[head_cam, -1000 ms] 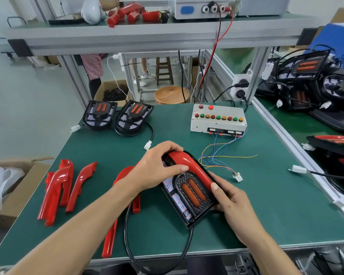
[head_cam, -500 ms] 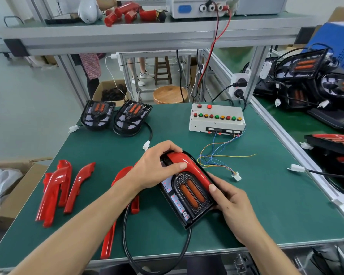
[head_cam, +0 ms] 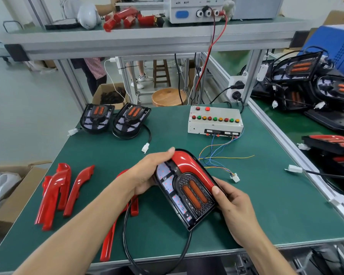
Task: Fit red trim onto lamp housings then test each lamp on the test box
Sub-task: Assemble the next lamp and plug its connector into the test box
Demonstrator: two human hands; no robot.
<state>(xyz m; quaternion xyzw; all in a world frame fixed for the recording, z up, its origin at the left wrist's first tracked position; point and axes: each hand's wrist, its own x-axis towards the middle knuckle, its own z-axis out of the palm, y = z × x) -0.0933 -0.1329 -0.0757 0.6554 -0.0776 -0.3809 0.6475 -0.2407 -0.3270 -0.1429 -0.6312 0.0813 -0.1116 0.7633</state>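
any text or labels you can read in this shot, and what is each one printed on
"ON" and "OFF": small print above the blue switch on the power supply on the shelf.
The other small print along the top of that panel is too blurred to read.
Test box: no readable labels by its buttons; the marks on its front face are too small.
Lamp held in both hands: no readable text; small marks near its lower end cannot be made out.

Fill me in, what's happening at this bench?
A person holds one lamp housing in both hands over the green table: left hand grips its far-left edge, right hand its near-right side, thumb on the red trim seated along that edge. Its cable isn't at the test box. Two untrimmed housings and spare trims wait on the table.
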